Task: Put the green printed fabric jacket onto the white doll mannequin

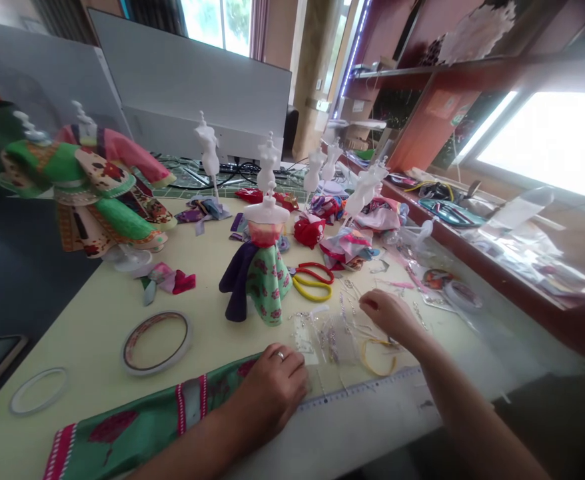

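Observation:
My left hand (272, 387), a ring on one finger, lies curled and closed on the near end of a green cloth with red and white stripes (137, 427), pressing it to the pale yellow table (92, 320). My right hand (390, 315) rests knuckles up over clear plastic packets of small trims (330, 333); its fingers are bent down among them and I cannot make out whether they pinch anything. A yellow loop (377, 357) lies just under that wrist. A small white mannequin in a green floral and purple dress (260, 273) stands just beyond both hands.
Red and yellow scissors (312, 280) lie beside the dressed mannequin. Two tape rings (156, 341) (37, 390) sit at the left. Larger dressed dolls (92, 193) stand far left, bare white mannequins (267, 167) and fabric scraps (342, 243) behind. A clear ruler (357, 390) runs along the front edge.

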The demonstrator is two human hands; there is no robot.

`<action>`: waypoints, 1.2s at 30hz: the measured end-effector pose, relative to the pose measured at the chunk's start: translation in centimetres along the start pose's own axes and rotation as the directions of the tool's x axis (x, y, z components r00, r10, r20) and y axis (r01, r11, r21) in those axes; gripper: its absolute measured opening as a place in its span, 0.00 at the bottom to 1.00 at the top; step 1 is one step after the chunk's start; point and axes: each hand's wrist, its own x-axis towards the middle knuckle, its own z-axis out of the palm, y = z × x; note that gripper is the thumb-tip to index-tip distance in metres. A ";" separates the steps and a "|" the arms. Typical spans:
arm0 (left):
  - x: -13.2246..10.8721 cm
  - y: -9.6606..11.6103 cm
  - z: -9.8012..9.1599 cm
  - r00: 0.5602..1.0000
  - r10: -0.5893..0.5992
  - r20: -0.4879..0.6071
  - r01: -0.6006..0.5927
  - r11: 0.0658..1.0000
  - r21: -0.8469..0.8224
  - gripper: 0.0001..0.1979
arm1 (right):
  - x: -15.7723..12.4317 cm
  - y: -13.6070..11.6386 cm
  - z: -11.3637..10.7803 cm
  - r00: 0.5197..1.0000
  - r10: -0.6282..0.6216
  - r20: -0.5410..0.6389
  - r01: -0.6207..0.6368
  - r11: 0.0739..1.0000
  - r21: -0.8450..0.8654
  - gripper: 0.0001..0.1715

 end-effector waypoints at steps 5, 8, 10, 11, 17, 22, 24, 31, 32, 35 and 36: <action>0.0 0.0 0.1 1.000 -0.011 -0.010 0.011 1.000 -0.013 0.05 | 0.1 -0.7 0.5 0.998 0.040 0.047 -0.040 0.999 -0.001 0.10; 0.1 0.0 0.1 1.000 -0.014 -0.017 0.014 1.000 -0.016 0.05 | 1.0 -1.1 0.7 0.997 0.038 0.064 -0.038 0.999 0.009 0.12; 0.1 -0.1 0.1 1.000 -0.012 -0.025 0.012 1.000 -0.014 0.05 | 1.6 -1.2 0.8 0.996 0.035 0.076 -0.037 0.999 0.017 0.14; 0.0 -0.1 0.1 1.000 -0.012 -0.027 0.012 1.000 -0.012 0.05 | 1.8 -1.2 0.9 0.996 0.034 0.082 -0.036 0.999 0.019 0.14; -0.1 -0.3 0.1 1.000 -0.025 -0.016 0.025 1.000 -0.014 0.05 | 2.8 -0.8 1.1 0.994 0.017 0.105 -0.020 0.999 0.031 0.11; 0.0 -0.3 0.0 1.000 -0.029 0.000 0.029 0.999 -0.014 0.05 | 3.2 -0.5 1.4 0.995 0.004 0.099 -0.008 0.999 0.041 0.08; 0.0 -0.3 0.1 1.000 -0.028 -0.010 0.028 1.000 -0.014 0.05 | 3.3 -0.5 1.5 0.996 0.003 0.094 -0.007 0.999 0.048 0.07; 0.0 -0.3 0.1 1.000 -0.021 -0.023 0.021 1.000 -0.011 0.05 | 3.3 -0.5 1.7 0.995 0.002 0.096 -0.011 0.995 0.096 0.06; 0.0 -0.3 0.1 0.999 -0.021 -0.024 0.021 1.000 -0.011 0.05 | 3.3 -0.5 1.7 0.995 0.005 0.098 -0.015 0.995 0.102 0.06; -0.1 -0.3 0.1 1.000 -0.024 -0.020 0.024 1.000 -0.011 0.06 | 3.4 -0.3 1.9 0.994 0.019 0.105 -0.031 0.993 0.117 0.06; -0.1 -0.3 0.1 1.000 -0.024 -0.016 0.024 1.000 -0.011 0.06 | 3.4 -0.3 1.9 0.994 0.022 0.108 -0.035 0.992 0.123 0.06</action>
